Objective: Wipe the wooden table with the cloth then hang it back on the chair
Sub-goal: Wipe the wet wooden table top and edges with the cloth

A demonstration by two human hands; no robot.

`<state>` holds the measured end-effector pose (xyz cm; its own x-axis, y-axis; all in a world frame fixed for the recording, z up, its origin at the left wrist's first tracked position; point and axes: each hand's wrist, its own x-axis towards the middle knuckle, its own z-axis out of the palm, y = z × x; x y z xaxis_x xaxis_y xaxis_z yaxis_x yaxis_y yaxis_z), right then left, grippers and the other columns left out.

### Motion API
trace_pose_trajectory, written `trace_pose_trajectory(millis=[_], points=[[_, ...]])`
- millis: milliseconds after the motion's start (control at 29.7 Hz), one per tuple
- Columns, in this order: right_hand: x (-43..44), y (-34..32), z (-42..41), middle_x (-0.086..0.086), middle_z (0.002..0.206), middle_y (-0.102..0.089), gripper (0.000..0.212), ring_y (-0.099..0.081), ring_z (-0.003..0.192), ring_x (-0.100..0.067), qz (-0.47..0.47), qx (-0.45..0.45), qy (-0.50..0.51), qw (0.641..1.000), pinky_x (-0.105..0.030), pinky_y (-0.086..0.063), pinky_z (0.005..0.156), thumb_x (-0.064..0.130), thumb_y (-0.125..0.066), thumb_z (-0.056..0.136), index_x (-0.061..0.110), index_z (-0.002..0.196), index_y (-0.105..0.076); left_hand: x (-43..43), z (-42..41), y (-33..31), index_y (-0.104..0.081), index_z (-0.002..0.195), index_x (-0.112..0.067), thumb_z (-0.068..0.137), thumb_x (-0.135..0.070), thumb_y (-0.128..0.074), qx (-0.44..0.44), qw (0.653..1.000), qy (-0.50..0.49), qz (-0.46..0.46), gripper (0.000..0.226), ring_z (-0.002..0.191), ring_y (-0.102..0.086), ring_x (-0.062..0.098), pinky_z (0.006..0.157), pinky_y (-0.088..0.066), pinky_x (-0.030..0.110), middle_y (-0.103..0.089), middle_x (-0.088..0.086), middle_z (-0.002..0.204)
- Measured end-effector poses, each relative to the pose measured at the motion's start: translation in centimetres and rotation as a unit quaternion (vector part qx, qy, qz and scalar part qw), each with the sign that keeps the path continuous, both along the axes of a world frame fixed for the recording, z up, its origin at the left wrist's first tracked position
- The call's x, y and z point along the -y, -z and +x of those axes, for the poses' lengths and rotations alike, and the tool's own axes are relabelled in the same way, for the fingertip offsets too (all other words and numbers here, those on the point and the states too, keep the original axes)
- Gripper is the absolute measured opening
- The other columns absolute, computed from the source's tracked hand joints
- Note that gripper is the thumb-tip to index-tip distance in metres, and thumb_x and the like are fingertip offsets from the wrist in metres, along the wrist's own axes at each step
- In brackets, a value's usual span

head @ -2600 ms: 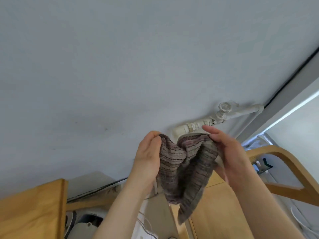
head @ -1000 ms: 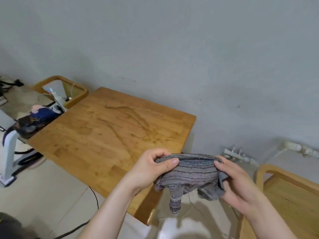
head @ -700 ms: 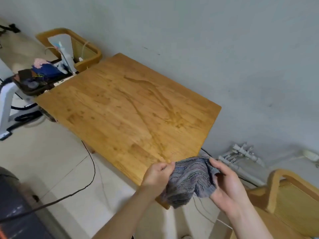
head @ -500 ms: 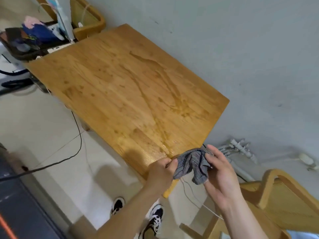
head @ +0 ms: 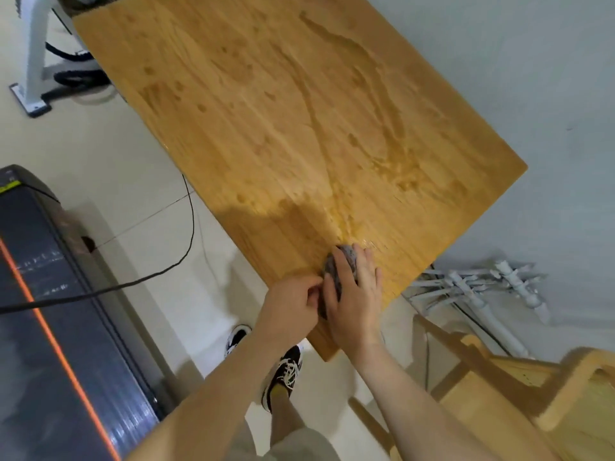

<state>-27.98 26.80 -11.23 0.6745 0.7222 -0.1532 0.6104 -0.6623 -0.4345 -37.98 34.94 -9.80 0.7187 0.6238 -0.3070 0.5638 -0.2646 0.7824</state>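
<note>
A person stands at the near corner of a wooden desk [head: 299,128] and looks down at it. The striped grey cloth [head: 344,261] is bunched into a small ball and sits on the desk near that corner, at about 6 o'clock on the desk top.

The right hand [head: 354,294] lies flat on top of the cloth and presses it down. Its fingers [head: 371,274] are spread apart over the cloth and point toward 12 o'clock. Only a little bit of cloth peeks out past the fingertips and beside the thumb.

The left hand [head: 291,302] is just beside the right hand, at its 9 o'clock, and the two hands touch. Its fingers [head: 311,291] are curled together by the near edge of the cloth. It is hard to tell if they pinch the cloth or only rest next to it.

Wet streaks and drops [head: 359,104] run across the desk from 12 o'clock down to the cloth.

A wooden chair [head: 545,400] stands at 4 o'clock from the hands, apart from the desk. White pipes [head: 472,287] lie by the grey wall at 3 o'clock. A black cable [head: 159,271] runs over the pale floor at 9 o'clock. The person's black and white shoes [head: 283,374] show on the floor under the arms.
</note>
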Motion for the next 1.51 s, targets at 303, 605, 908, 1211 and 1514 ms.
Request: trace_pose_trajectory(millis=[303, 605, 908, 1211, 1514], points=[[1.2, 0.7, 6.3, -0.016, 0.126, -0.058, 0.03, -0.054, 0.117, -0.038, 0.072, 0.127, 0.068, 0.987, -0.051, -0.044, 0.094, 0.011, -0.059, 0.091, 0.014, 0.121, -0.062, -12.5, 1.5, 2.1, -0.036, 0.138, -0.015, 0.089, -0.037, -0.051, -0.031, 0.855, -0.516, -0.031, 0.056, 0.117, -0.045, 0.03, 0.096, -0.038, 0.038, -0.045, 0.011, 0.131], [-1.8, 2.3, -2.8, -0.014, 0.146, -0.049, 0.038, -0.041, 0.139, -0.031, 0.086, 0.129, -0.226, 0.962, -0.048, -0.039, 0.111, 0.019, -0.051, 0.098, 0.019, 0.136, -0.057, -13.4, 3.6, 3.9, -0.02, 0.144, -0.007, 0.099, -0.039, -0.025, -0.127, 0.841, -0.526, 0.009, 0.055, 0.11, -0.055, 0.035, 0.077, -0.035, 0.036, -0.054, 0.015, 0.125], [-4.3, 2.2, -2.0, -0.025, 0.149, -0.039, 0.052, -0.031, 0.142, -0.042, 0.028, 0.146, -0.109, 0.983, -0.054, -0.028, 0.115, 0.008, -0.041, 0.089, 0.008, 0.14, -0.05, -13.5, 3.5, 4.3, -0.021, 0.144, -0.007, 0.099, -0.038, -0.026, -0.15, 0.834, -0.529, 0.031, 0.055, 0.112, -0.054, 0.038, 0.084, -0.04, 0.042, -0.052, 0.016, 0.128], [-4.3, 1.6, 8.5, -0.018, 0.153, -0.037, 0.055, -0.032, 0.143, -0.035, 0.031, 0.083, 0.018, 0.996, -0.052, -0.031, 0.114, -0.004, -0.034, 0.09, 0.01, 0.142, -0.046, -13.6, 3.4, 5.3, -0.026, 0.139, -0.008, 0.097, -0.039, -0.027, -0.107, 0.838, -0.534, 0.032, 0.052, 0.094, -0.06, 0.034, 0.071, -0.041, 0.036, -0.06, 0.014, 0.111], [-3.8, 2.4, 4.3, -0.015, 0.151, -0.042, 0.05, -0.036, 0.142, -0.032, 0.038, 0.133, -0.258, 0.956, -0.051, -0.034, 0.114, 0.006, -0.043, 0.092, 0.015, 0.141, -0.051, -13.5, 3.7, 5.3, -0.022, 0.141, -0.01, 0.097, -0.042, -0.026, -0.113, 0.842, -0.526, 0.032, 0.055, 0.105, -0.056, 0.035, 0.089, -0.046, 0.048, -0.058, 0.016, 0.12]])
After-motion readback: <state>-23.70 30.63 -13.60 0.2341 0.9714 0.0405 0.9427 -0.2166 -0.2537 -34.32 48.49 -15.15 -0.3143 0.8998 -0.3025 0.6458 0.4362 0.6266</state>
